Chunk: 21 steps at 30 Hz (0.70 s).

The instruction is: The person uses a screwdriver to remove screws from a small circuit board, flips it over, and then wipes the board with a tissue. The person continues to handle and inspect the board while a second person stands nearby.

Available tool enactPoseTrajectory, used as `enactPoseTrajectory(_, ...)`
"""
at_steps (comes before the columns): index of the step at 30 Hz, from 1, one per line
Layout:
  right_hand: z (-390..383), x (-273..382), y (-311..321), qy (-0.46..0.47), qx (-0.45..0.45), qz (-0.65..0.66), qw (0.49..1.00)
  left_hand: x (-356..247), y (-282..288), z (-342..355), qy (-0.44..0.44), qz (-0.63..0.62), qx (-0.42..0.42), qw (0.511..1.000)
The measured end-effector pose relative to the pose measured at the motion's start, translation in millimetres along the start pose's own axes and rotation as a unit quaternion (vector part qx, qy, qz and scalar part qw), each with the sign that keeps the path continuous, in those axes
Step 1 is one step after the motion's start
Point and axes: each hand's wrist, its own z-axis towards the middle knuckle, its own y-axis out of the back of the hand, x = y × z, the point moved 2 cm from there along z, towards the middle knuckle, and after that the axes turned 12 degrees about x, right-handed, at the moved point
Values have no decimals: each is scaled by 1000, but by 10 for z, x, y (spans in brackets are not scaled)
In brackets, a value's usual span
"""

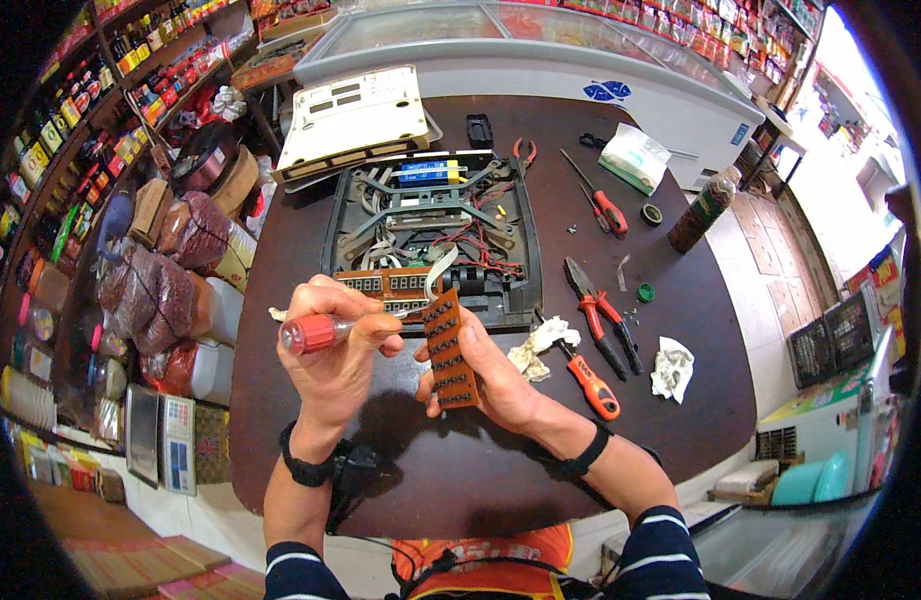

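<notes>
1. The left hand (335, 345) is closed around a screwdriver with a translucent red handle (315, 333). The handle sits in the fist and the thin metal shaft runs out to the person's right, nearly level.

2. The right hand (490, 375) holds a narrow brown circuit board with rows of small dark button contacts (450, 350), thumb on its near left edge and fingers behind it.

3. The board's long axis runs roughly up and down in the picture, leaning a little to the left at the top. The screwdriver shaft lies across it, close to a right angle.

4. The tip of the shaft meets the board at its upper left edge, so the tool reaches the board from the left. Whether it actually touches cannot be told.

5. Both hands hover above the dark round wooden table (460, 470), just nearer to the person than the opened black plastic scale base with red wires and a metal cross frame (430, 235).

6. To the right of the right hand lie a second orange-handled screwdriver (590, 385), a crumpled white tissue (540, 345) and red-handled pliers (600, 315), all apart from the board.

7. The cream-coloured scale top cover (355, 120) lies at the far side of the table, well apart from both hands.
</notes>
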Motion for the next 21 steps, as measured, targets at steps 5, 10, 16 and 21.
enactPoseTrajectory(5,-4,-20,0,-5,4,7,1000,-35,40,0,12,6,8,1000)
enactPoseTrajectory(10,3,-22,7,-1,5,5,1000,-57,21,4,-9,14,-2,1000)
enactPoseTrajectory(16,3,-42,15,1,4,0,1000,-72,21,0,26,-3,5,1000)
enactPoseTrajectory(21,8,-36,29,0,15,13,1000,-82,45,20,-4,-3,1,1000)
